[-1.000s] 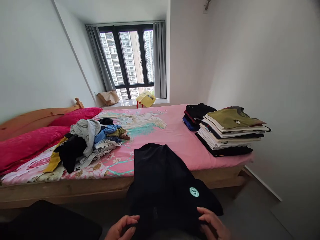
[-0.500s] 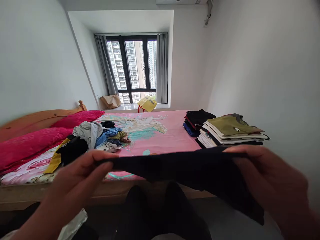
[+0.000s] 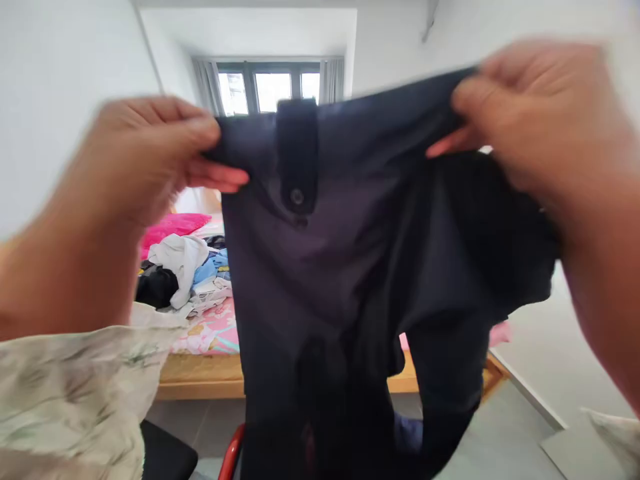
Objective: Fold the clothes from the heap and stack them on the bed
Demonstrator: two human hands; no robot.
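Note:
In front of me a dark navy garment (image 3: 345,267) hangs from both hands, and I cannot make out for certain what kind it is. A short tab with one button (image 3: 297,160) hangs from its upper edge. My left hand (image 3: 165,143) is closed on the upper left corner, thumb on top. Blurred by motion, my right hand (image 3: 530,107) pinches the upper right corner, which is held higher. Folds of black cloth bunch below the right hand, and the lower end runs out of view.
A heap of loose clothes (image 3: 183,267) lies on the bed with a pink pillow (image 3: 175,230) behind it. The wooden bed edge (image 3: 200,390) crosses below. A red curved bar (image 3: 231,453) and a black seat-like shape (image 3: 167,453) are near my legs. Curtained windows (image 3: 273,90) are beyond.
Both hands have risen, lifting the dark garment from a low, narrow strip into a hanging spread. It now blocks the middle of the bed and the folded stacks at the right.

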